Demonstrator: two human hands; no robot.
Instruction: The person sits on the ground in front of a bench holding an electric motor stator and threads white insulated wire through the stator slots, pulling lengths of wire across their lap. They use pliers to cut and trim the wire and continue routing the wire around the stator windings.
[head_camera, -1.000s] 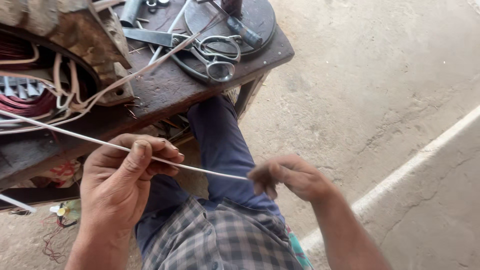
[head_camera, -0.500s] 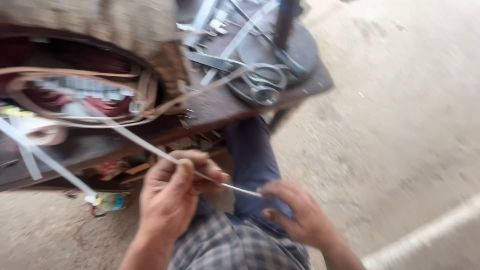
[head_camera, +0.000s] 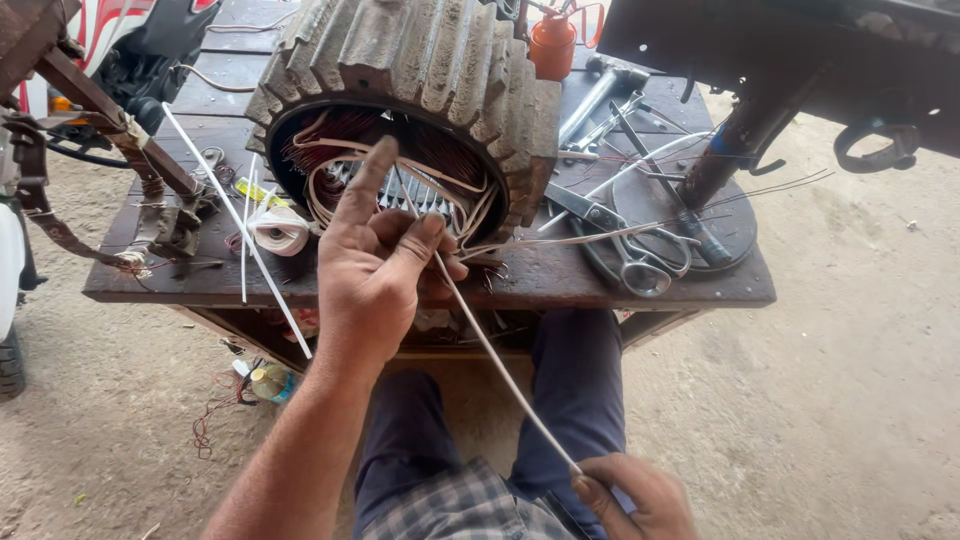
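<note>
Insulation sleeve (head_camera: 490, 345), thin and white, runs taut from the stator (head_camera: 400, 110) opening down toward your lap. Your left hand (head_camera: 375, 265) sits in front of the stator's lower rim, pinching the sleeve's upper part between thumb and bent fingers, index finger extended straight up toward the copper windings (head_camera: 340, 135). Your right hand (head_camera: 630, 495) is well below the stator, closed around the sleeve's lower end. The stator stands on a dark wooden workbench (head_camera: 560, 285). Right of the stator lie scissors (head_camera: 625, 250) on a round metal plate (head_camera: 725, 235); behind it, an orange oil can (head_camera: 552, 45). Left of the stator lies a white tape roll (head_camera: 278, 228).
</note>
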